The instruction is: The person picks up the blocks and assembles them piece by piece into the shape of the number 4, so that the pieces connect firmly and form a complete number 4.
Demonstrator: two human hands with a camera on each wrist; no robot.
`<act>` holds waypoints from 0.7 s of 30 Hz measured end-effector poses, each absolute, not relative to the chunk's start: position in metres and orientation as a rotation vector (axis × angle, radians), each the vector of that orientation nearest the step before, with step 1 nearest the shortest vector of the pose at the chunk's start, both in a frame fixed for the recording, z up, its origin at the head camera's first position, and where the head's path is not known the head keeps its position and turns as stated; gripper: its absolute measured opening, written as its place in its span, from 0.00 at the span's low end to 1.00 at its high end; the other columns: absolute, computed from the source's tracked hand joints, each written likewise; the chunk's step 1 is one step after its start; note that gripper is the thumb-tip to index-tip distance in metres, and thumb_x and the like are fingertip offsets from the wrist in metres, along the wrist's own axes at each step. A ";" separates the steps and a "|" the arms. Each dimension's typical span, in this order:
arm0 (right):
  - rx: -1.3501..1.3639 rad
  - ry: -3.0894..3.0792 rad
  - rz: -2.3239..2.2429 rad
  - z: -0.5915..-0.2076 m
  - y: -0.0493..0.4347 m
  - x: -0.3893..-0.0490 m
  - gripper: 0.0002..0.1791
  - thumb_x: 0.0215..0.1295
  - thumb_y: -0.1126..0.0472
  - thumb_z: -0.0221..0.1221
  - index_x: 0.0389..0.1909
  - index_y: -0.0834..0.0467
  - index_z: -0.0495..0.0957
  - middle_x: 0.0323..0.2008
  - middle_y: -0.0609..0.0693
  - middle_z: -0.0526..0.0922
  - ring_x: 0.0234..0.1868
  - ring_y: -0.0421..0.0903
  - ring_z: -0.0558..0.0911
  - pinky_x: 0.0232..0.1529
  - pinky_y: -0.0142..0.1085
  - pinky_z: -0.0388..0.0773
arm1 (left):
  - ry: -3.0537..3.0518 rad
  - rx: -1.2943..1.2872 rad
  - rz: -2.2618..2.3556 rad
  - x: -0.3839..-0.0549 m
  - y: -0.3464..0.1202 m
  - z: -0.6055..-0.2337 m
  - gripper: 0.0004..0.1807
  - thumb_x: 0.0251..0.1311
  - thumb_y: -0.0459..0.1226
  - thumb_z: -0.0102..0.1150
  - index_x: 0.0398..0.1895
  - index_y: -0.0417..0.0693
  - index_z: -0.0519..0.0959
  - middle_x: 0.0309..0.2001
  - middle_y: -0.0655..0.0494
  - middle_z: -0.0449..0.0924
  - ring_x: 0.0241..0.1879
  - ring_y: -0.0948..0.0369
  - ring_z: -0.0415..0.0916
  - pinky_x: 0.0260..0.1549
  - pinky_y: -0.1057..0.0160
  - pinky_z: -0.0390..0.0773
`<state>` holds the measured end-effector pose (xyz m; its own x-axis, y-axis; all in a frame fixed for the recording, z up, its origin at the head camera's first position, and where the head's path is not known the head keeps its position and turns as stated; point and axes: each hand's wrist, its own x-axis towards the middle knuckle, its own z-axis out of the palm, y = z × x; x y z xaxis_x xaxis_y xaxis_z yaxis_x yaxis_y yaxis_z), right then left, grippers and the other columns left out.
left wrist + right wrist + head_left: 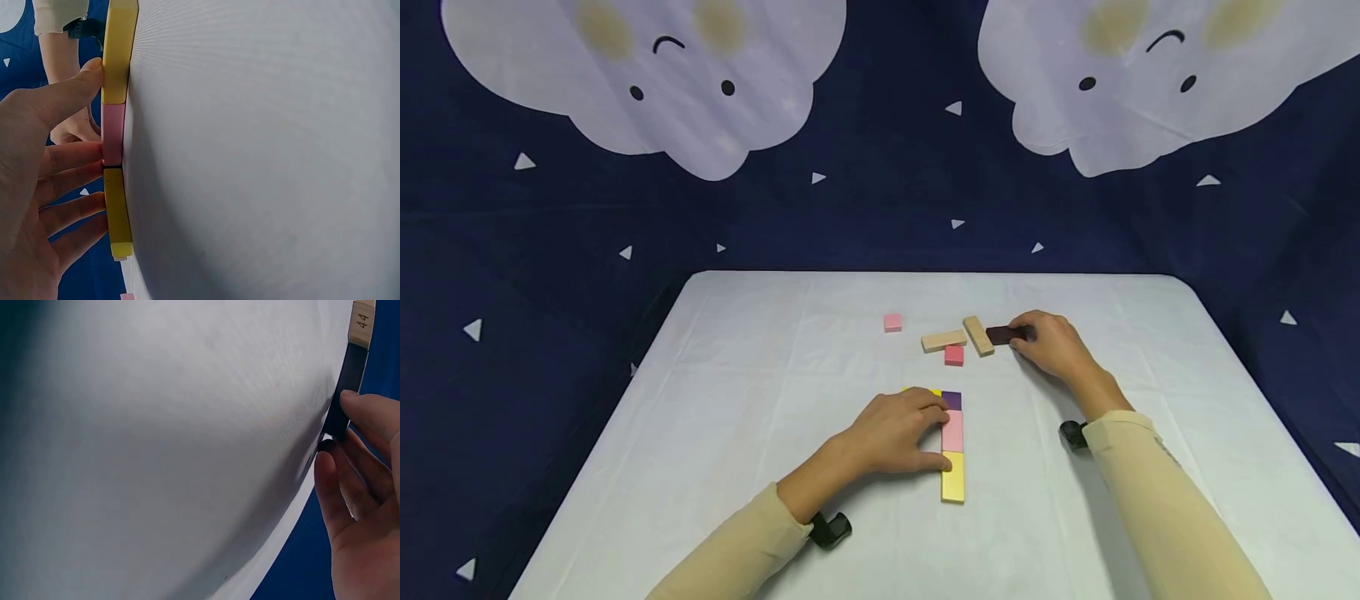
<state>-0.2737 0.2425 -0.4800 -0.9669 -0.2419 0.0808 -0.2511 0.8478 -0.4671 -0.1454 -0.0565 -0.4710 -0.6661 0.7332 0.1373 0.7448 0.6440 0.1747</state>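
Observation:
My left hand (895, 429) touches a line of flat blocks on the white table: its thumb rests on a yellow block (952, 487), its other fingers reach toward a pink block (952, 433) and a purple block (952, 401). Another yellow block (117, 206) shows in the left wrist view, touched by fingertips; in the head view the hand mostly hides it. Farther back, my right hand (1056, 346) pinches the right end of a dark brown block (998, 335) between thumb and fingers. That block's other end meets a plain wooden block (977, 335).
A second wooden block (943, 341) lies left of the first, a red block (953, 357) just in front of it. Apart, farther left, is a small pink block (892, 322). The table's far edge (925, 273) meets a dark blue cloth with clouds.

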 end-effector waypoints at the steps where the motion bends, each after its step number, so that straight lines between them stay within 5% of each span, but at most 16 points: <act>1: 0.404 -3.001 0.764 -0.480 0.243 -0.274 0.17 0.57 0.64 0.66 0.49 0.60 0.81 0.53 0.60 0.78 0.56 0.61 0.74 0.58 0.55 0.64 | -2.800 -1.257 -0.336 -0.145 -0.057 -0.471 0.35 0.46 0.67 0.62 0.51 0.56 0.81 0.55 0.65 0.74 0.59 0.66 0.66 0.43 0.62 0.76; 21: 0.442 -2.960 0.845 -0.479 0.249 -0.268 0.16 0.57 0.65 0.65 0.47 0.63 0.81 0.46 0.62 0.80 0.42 0.55 0.79 0.43 0.50 0.74 | -2.813 -1.235 -0.329 -0.143 -0.056 -0.471 0.35 0.46 0.68 0.61 0.52 0.57 0.81 0.55 0.66 0.74 0.60 0.67 0.66 0.43 0.62 0.76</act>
<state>-0.2682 0.2485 -0.4786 -0.9591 -0.2617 0.1079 -0.2792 0.8120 -0.5126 -0.1428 -0.0559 -0.4714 -0.6796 0.7216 0.1321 0.7326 0.6583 0.1730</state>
